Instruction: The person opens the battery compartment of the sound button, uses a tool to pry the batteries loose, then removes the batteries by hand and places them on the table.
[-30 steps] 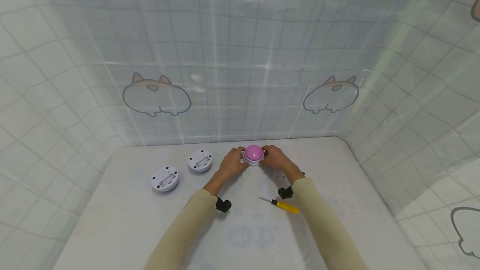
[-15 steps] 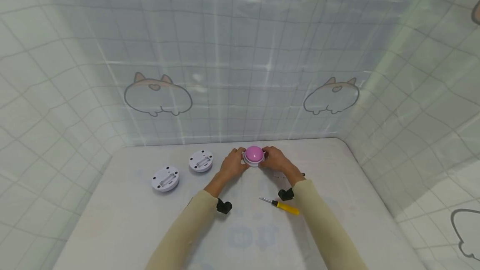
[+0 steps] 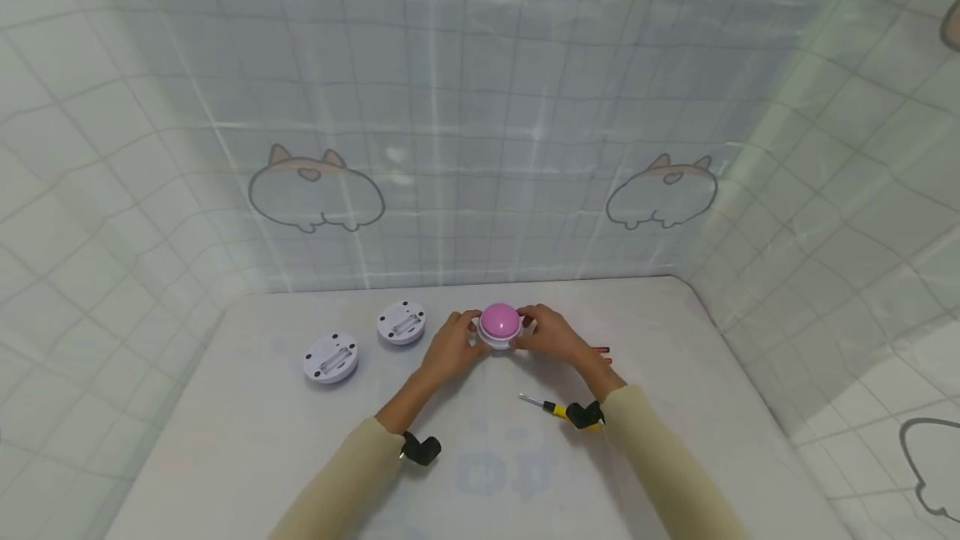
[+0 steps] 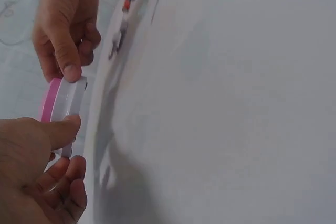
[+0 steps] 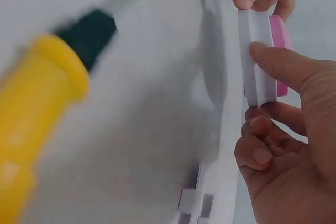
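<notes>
Both hands hold a round push-button buzzer with a pink dome (image 3: 500, 321) and a white base (image 5: 256, 59). Its dome faces up in the head view. My left hand (image 3: 452, 348) grips the left edge of the base, thumb on the near side. On the opposite edge, my right hand (image 3: 551, 333) pinches the rim between thumb and fingers. Both wrist views show the buzzer raised off the table, with a shadow on the surface. A screwdriver (image 3: 553, 409) with a yellow handle lies below the right wrist, its handle partly hidden by the black wrist camera.
Two white round bases, one nearer (image 3: 331, 357) and one farther (image 3: 401, 322), lie upside down at left with bare battery slots. Thin red-and-black pieces (image 3: 603, 350) lie partly behind the right forearm. A tiled-pattern curtain (image 3: 480, 190) rises behind the white table (image 3: 480, 457).
Both hands have lifted the buzzer and brought it nearer the body and slightly left. The right wrist camera now covers part of the screwdriver, and the red pieces have come into view.
</notes>
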The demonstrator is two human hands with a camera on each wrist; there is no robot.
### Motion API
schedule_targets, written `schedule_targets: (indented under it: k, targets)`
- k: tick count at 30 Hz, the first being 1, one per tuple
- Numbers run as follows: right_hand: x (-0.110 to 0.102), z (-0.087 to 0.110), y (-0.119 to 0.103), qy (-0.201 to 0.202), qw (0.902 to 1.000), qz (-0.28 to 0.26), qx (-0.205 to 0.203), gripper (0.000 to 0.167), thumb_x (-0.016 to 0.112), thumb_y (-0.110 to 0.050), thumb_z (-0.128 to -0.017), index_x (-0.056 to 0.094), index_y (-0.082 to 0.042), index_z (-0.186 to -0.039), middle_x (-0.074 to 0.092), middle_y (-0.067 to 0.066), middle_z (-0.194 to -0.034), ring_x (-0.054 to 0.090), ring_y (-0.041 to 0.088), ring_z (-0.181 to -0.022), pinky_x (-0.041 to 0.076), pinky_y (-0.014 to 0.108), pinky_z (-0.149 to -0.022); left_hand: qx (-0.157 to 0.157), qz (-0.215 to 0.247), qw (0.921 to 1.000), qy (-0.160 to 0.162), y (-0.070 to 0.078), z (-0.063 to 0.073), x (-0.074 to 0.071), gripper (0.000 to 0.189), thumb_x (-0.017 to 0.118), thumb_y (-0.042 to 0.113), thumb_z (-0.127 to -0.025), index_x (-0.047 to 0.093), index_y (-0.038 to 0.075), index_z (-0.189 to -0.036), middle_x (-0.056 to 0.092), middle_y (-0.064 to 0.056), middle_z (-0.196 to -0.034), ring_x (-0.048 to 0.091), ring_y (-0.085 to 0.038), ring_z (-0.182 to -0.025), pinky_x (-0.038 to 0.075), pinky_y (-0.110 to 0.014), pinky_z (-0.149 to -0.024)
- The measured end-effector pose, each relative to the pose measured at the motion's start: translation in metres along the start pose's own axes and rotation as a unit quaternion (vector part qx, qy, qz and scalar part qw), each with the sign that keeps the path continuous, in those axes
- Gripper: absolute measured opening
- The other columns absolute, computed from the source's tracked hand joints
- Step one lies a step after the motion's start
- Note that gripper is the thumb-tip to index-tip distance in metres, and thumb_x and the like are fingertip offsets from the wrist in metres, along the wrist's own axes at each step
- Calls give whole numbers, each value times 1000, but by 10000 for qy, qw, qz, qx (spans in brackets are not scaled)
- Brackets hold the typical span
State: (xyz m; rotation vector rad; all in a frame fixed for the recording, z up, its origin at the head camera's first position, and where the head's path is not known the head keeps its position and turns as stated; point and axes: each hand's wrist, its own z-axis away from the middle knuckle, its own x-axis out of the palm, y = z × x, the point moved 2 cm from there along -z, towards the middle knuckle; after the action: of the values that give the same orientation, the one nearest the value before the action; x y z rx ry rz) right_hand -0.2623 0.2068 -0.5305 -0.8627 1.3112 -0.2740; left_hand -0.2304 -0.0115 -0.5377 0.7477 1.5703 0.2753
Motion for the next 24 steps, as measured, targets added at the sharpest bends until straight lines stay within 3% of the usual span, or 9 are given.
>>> schedule_targets:
  k: [8, 15, 24]
  targets:
    - [10, 31, -18, -154, 9996, -217, -55, 63, 83, -38, -82, 61, -11, -134, 61, 2, -111, 57, 17, -88, 52, 28, -73, 5, 212, 9998, -33, 6, 39, -17, 64, 83, 24, -85, 54, 7, -140, 60, -9, -115, 55, -11, -79, 49, -27, -71]
    - [21, 57, -28, -302, 9988, -320, -209, 62, 81, -45, -83, 61, -15, -134, 59, -1, -114, 56, 16, -88, 53, 27, -72, -210, 407, 9989, -47, 8, 71, -20, 64, 83, 25, -85, 55, 11, -140, 58, -7, -129, 61, -10, -84, 51, -30, -76]
    - [26, 82, -38, -350, 9986, -308, -232, 61, 79, -50, -83, 61, -19, -132, 58, -6, -111, 54, 14, -88, 52, 27, -70, -112, 528, 9985, -7, 13, 102, -22, 64, 83, 28, -84, 55, 14, -140, 59, -2, -130, 60, -6, -84, 52, -25, -75]
